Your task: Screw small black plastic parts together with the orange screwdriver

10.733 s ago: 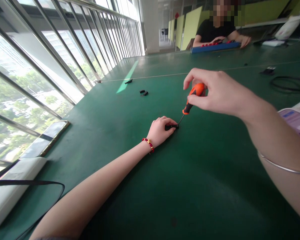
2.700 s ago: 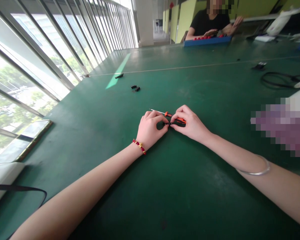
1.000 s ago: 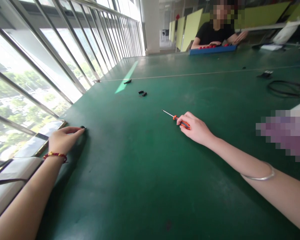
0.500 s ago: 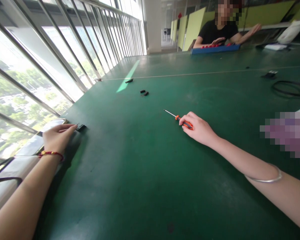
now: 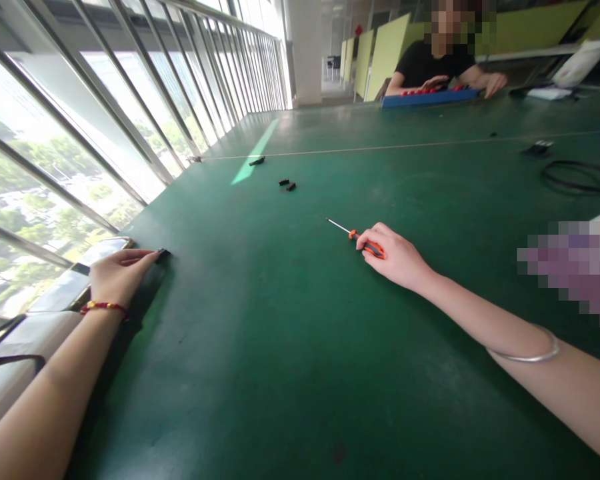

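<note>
Your hands are well apart now, each one busy: out on your left, the left hand (image 5: 116, 275) has its thumb and fingertips pinched around a small, dark black piece (image 5: 165, 253) just above or on the green, smooth-topped worktop (image 5: 280, 347), and you cannot tell from here whether it touches. Over on your right, the right hand (image 5: 394, 259) lies curled around the orange-and-black handled screwdriver (image 5: 375, 249), its slim metal shaft pointing away and leftward, tip clear of your fingers. Beside your left wrist, there's the flat, gold-edged phone (image 5: 60, 288), with a long white box (image 5: 33, 350) nearer you and a black strap across it. Farther out, two small black blocks (image 5: 291, 187) sit close together, a slender black piece (image 5: 257, 161) beyond them, and across the worktop a person in a black top (image 5: 430, 65) sits behind a low blue tray (image 5: 430, 98).
</note>
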Action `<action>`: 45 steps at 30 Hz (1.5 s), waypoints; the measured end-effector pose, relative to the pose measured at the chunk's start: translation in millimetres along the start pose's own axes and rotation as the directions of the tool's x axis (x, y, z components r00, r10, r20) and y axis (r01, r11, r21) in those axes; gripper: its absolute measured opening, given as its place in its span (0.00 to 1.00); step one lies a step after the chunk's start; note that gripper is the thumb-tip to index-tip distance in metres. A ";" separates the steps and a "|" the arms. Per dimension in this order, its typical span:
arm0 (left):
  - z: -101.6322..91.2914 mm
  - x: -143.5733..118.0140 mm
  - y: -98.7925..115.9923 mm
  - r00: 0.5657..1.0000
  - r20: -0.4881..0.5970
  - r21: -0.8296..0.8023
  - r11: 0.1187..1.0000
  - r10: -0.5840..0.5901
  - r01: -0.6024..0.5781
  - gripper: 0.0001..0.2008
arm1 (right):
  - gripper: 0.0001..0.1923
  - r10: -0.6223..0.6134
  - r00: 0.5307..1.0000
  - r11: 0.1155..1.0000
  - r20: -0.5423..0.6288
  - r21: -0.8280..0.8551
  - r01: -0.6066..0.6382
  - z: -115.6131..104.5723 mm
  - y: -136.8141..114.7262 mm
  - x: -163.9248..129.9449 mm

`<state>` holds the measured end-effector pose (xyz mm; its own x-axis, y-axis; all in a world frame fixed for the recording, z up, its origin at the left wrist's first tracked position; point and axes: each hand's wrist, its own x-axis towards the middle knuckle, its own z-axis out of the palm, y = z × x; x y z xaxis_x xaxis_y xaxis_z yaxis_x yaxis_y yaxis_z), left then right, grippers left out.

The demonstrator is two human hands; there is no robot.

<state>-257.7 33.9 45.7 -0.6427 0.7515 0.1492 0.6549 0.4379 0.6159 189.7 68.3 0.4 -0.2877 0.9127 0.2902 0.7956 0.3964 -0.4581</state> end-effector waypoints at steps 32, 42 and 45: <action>88.2 -73.5 88.8 0.795 0.271 -0.379 0.820 0.542 -0.430 0.13 | 0.07 -0.246 0.885 0.955 -0.395 0.059 0.292 9.8 -41.3 -39.4; 152.9 -119.6 164.9 0.613 0.249 -0.482 0.645 0.750 -0.593 0.06 | 0.06 -0.143 0.821 0.933 -0.552 0.201 0.297 -5.4 -38.7 -50.3; 152.8 -124.7 163.3 0.564 0.176 -0.339 0.587 0.807 -0.735 0.06 | 0.07 -0.141 0.808 0.929 -0.572 0.206 0.309 -8.2 -37.3 -48.0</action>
<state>-9.8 87.1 9.5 0.2362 0.8638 0.4450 0.7226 -0.4623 0.5140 178.2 8.9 10.4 -0.0396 0.6245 0.7800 0.5400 0.6702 -0.5091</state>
